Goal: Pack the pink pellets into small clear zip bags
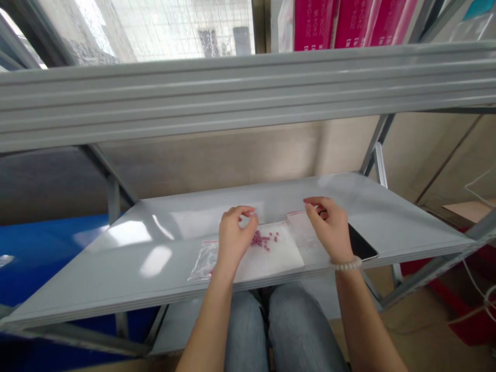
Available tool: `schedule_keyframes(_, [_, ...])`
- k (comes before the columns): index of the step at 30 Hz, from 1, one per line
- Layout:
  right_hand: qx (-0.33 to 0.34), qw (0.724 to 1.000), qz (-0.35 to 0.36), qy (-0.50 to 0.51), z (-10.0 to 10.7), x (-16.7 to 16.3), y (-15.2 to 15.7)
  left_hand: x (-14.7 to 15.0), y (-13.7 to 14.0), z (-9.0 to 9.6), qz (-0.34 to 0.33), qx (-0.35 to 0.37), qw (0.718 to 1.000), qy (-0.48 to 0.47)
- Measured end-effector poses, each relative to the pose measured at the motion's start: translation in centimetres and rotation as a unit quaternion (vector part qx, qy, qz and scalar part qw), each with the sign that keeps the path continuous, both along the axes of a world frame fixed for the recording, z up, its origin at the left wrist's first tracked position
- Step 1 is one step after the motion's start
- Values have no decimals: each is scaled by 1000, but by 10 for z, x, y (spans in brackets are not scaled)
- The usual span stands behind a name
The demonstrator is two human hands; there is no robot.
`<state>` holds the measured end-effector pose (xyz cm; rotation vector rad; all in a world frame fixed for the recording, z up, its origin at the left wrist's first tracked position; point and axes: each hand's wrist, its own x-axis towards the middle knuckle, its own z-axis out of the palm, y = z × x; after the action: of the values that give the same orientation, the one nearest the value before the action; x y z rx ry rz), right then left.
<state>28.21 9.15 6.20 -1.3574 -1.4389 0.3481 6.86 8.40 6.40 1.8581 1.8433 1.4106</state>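
Note:
Small dark pink, bead-like pieces [257, 238] lie in a cluster, with several scattered to its right, on a white sheet [284, 253]. Just left of the cluster is my left hand [236, 235], its thumb and forefinger curled close together. My right hand [329, 227] hovers over a clear plastic bag [304, 232], thumb and fingertip brought together in a pinch. Whatever sits between the fingertips of either hand is too small to make out. Another clear zip bag [203, 261] lies partly behind my left forearm. A pale beaded bracelet [347, 264] circles my right wrist.
A black phone [360, 243] lies beside my right hand on the grey shelf table [174, 263]. A thick grey shelf edge [232, 98] crosses above the hands, with pink-red boxes [315, 26] on it. Metal posts [374, 144] stand at the back.

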Motion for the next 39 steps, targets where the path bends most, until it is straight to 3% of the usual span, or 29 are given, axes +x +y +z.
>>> schedule_keyframes(2, [70,992,108,13,-2,-34,-23,-27,-21,-6,71,28,997,-7])
schedule_keyframes(6, [67,946,310,-61,-16,-109,-61,-69,-61,-31,226,39,973,-11])
schedule_keyframes(11, [24,892,397,-214,-34,-150,-84,-84,-93,-50,285,-44,956,59])
schedule_keyframes(16, [22,890,398,-223,-42,-150,-84,-81,-97,-53,259,-86,959,80])
schedule_keyframes(20, [39,893,396,-213,-44,-147,-83,-83,-93,-56,244,-59,967,43])
schedule_keyframes(23, [75,914,373,-138,-45,-142,-80,-83,-94,-53,209,-23,978,3])
schedule_keyframes(26, [97,946,308,-8,-45,-133,-71,-78,-99,-43,137,1,990,-44])
schedule_keyframes(29, [75,954,280,81,-44,-121,-59,-69,-106,-30,16,3,991,-133])
schedule_keyframes(32, [-1,933,332,141,-42,-109,-50,-62,-112,-22,-40,-7,981,-188])
schedule_keyframes(39, [-195,822,460,273,-39,-93,-52,-53,-109,-25,8,13,937,-348])
